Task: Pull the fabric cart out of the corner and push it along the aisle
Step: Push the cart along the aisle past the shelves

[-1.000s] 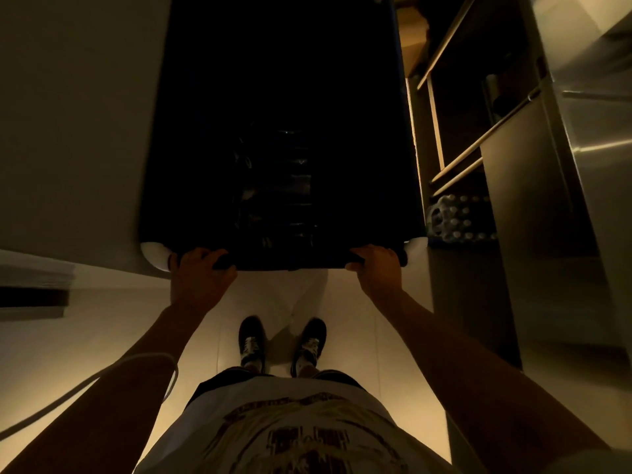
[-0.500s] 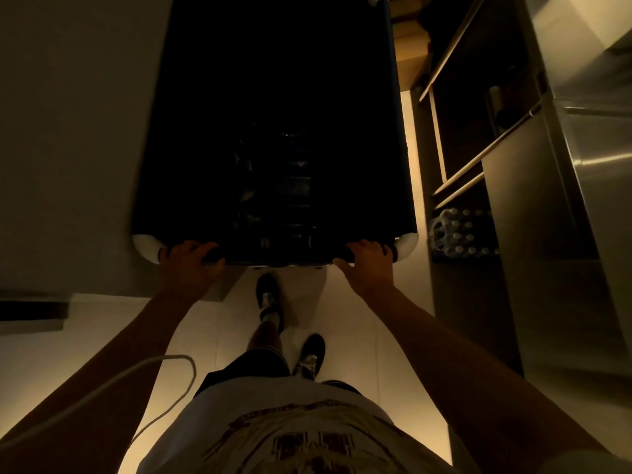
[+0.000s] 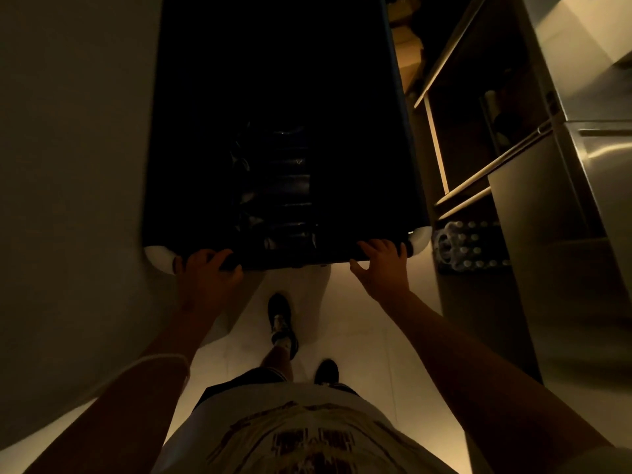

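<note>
Both hands on fabric cart (image 3: 280, 131) near rim to steer: left hand (image 3: 207, 271) grip closed around it, right hand (image 3: 383, 265) grip looser, thumb splayed

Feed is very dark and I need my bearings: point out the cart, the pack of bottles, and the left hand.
cart (image 3: 273, 80): head view, on its dark interior.
pack of bottles (image 3: 472, 246): head view, on the bottle tops, right of the cart.
left hand (image 3: 205, 271): head view, on the back of the hand at the cart's near rim.

fabric cart (image 3: 280, 97) far end cut off, contents too dark (shiny folds only)
</note>
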The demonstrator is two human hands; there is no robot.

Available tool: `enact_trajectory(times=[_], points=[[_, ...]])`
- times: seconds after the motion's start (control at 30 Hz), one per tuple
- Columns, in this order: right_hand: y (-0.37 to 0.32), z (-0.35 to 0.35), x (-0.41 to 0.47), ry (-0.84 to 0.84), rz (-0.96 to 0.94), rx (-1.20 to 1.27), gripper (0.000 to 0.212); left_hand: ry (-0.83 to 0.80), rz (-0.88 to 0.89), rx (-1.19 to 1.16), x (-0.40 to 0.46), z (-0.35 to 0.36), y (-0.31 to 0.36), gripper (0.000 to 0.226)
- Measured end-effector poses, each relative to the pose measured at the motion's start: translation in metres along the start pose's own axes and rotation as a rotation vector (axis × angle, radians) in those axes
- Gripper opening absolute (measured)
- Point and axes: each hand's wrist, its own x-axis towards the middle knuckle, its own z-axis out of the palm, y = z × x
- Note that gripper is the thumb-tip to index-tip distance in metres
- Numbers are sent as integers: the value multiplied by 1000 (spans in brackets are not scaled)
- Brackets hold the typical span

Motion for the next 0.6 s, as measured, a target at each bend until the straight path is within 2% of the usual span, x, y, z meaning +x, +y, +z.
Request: enact_trajectory(times=[0.13, 0.4, 0.6], points=[[-7, -7, 34, 2, 18, 32, 52, -2, 3, 15, 37, -2, 2, 55], [-14, -35, 100, -100, 15, 79, 47, -3, 6, -8, 102, -14, 14, 48], [-20, -47, 144, -122, 10, 44, 44, -85, -16, -16, 150, -21, 15, 46]])
